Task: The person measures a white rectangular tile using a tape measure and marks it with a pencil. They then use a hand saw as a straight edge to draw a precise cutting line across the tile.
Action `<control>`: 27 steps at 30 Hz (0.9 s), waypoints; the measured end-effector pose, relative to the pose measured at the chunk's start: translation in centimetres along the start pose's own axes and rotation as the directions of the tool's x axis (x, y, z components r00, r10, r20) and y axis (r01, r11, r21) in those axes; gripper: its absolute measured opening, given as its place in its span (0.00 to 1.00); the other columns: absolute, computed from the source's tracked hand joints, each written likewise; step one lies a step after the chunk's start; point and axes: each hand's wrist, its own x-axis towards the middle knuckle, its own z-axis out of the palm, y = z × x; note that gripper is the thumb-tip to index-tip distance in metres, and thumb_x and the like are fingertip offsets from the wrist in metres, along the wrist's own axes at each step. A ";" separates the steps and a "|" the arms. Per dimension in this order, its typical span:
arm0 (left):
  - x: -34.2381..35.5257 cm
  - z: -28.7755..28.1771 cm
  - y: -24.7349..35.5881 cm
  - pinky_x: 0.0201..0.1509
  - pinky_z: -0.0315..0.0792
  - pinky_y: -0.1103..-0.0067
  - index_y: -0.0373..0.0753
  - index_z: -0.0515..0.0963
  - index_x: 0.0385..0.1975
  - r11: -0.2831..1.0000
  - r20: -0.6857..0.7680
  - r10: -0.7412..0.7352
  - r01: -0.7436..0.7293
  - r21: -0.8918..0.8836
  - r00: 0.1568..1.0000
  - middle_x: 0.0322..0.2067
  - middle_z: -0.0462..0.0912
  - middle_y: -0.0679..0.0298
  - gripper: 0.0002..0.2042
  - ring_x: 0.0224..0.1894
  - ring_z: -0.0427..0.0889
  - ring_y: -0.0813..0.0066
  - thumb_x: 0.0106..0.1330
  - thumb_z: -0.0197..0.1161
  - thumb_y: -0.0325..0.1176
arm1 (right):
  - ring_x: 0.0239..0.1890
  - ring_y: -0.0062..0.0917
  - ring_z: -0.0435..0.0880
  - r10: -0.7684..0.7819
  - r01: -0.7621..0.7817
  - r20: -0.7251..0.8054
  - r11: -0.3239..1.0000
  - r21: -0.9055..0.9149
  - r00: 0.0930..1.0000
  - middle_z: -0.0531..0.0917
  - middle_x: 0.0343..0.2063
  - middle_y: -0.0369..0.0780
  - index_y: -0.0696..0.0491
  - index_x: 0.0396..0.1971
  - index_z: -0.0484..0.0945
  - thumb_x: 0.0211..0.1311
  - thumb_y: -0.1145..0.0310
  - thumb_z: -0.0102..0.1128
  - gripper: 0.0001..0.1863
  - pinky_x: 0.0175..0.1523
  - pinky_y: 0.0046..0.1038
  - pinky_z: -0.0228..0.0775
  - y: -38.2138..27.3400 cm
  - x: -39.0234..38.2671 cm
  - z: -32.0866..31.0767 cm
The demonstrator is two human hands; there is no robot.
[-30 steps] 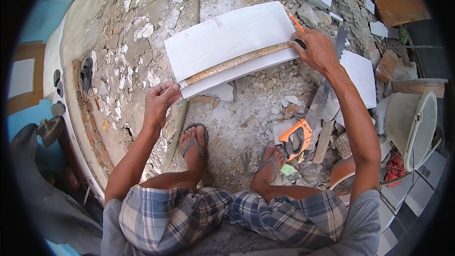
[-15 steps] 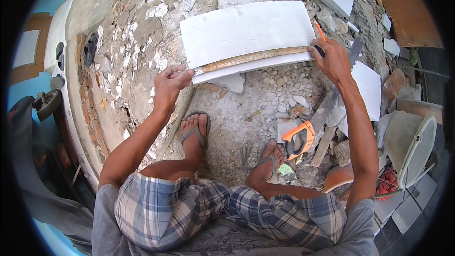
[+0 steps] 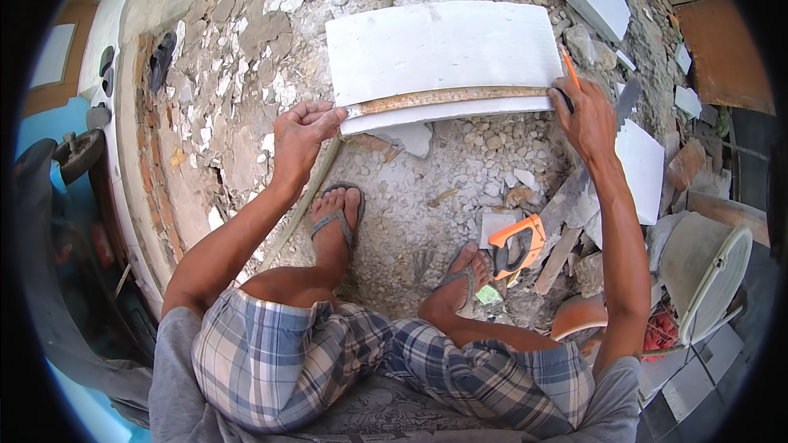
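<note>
Tape measure (image 3: 455, 96) links pinching left hand (image 3: 304, 136) and gripping right hand (image 3: 589, 121)

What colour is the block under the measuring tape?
The block is white, clearest in the head view.

The tape (image 3: 447, 96) lies on the block (image 3: 443, 43), between left hand (image 3: 309, 127) and right hand (image 3: 588, 121); saw (image 3: 537, 242) nearer, bucket (image 3: 688, 253) right of saw.

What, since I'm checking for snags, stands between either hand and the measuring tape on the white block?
Nothing visible. The left hand pinches the measuring tape at one end, and the right hand grips the other, with an orange pencil too. The orange saw handle lies near the right foot, away from the tape.
</note>
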 end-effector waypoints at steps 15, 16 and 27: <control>0.0 0.0 -0.4 0.39 0.75 0.84 0.27 0.83 0.48 1.000 0.006 0.003 -0.004 0.007 1.000 0.31 0.88 0.63 0.20 0.33 0.81 0.81 0.64 0.78 0.35 | 0.48 0.42 0.86 0.009 -0.009 0.009 1.000 -0.025 1.000 0.88 0.41 0.46 0.53 0.46 0.87 0.70 0.61 0.66 0.13 0.53 0.44 0.78 -0.3 -0.1 -0.1; -0.1 0.0 -0.4 0.39 0.75 0.83 0.27 0.83 0.48 1.000 0.006 0.004 -0.004 0.009 1.000 0.31 0.88 0.63 0.20 0.33 0.81 0.81 0.64 0.78 0.35 | 0.48 0.42 0.86 0.008 -0.008 0.009 1.000 -0.027 1.000 0.88 0.41 0.46 0.53 0.46 0.87 0.70 0.61 0.66 0.13 0.52 0.44 0.78 -0.3 0.0 -0.2; 0.1 -0.3 -0.4 0.43 0.78 0.82 0.29 0.84 0.48 0.999 0.020 -0.015 0.014 0.045 1.000 0.36 0.89 0.61 0.19 0.35 0.84 0.80 0.65 0.79 0.37 | 0.46 0.42 0.85 -0.001 0.001 -0.003 1.000 -0.025 1.000 0.87 0.38 0.46 0.53 0.45 0.87 0.69 0.61 0.67 0.13 0.50 0.44 0.77 -0.2 0.0 -0.2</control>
